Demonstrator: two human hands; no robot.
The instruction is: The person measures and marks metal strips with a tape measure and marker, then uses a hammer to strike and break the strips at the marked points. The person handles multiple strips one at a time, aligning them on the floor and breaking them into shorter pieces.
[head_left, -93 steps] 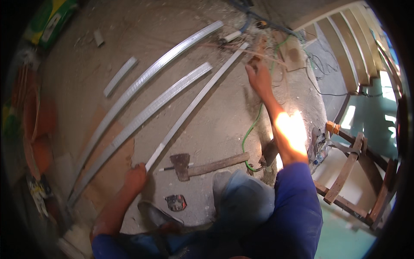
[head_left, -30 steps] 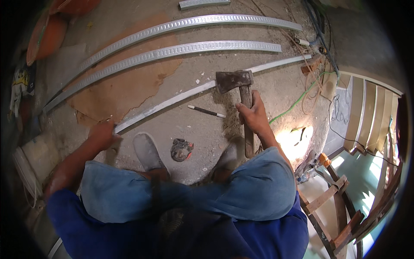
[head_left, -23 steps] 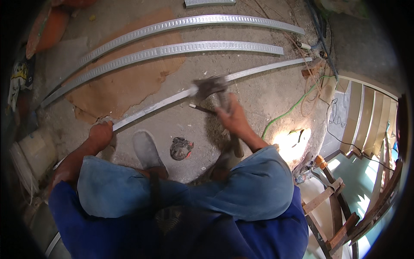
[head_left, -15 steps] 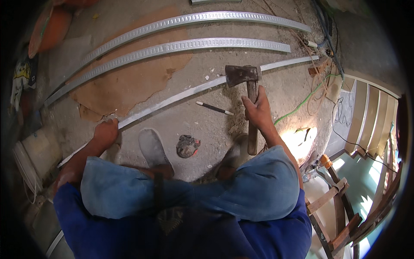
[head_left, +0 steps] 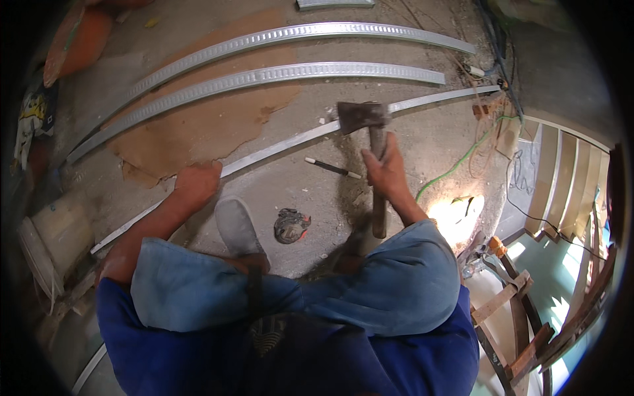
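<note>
A long, thin metal strip (head_left: 281, 148) runs slantwise across the floor, its right end farther away. My left hand (head_left: 200, 181) is closed round it left of its middle. In my right hand (head_left: 388, 170) is a hatchet (head_left: 378, 214), gripped by its wooden handle. The dark hatchet head is over the strip; whether they touch I cannot tell. Between my hands and feet lie a black marker with pale ends (head_left: 332, 167) and a round, dusty grey thing with an orange part (head_left: 291, 226), perhaps a tape measure.
Two ribbed metal channels (head_left: 290, 72) lie beyond the strip, partly over brown cardboard (head_left: 198, 142). A whitish bucket (head_left: 49, 244) stands at left. Near the right wall are a broken brick (head_left: 487, 105), a green cable (head_left: 462, 158) and wooden framing (head_left: 502, 300).
My left hand has moved right along the strip's line. The strip's right end reaches slightly farther right. The hatchet has shifted a little left, still in my right hand.
</note>
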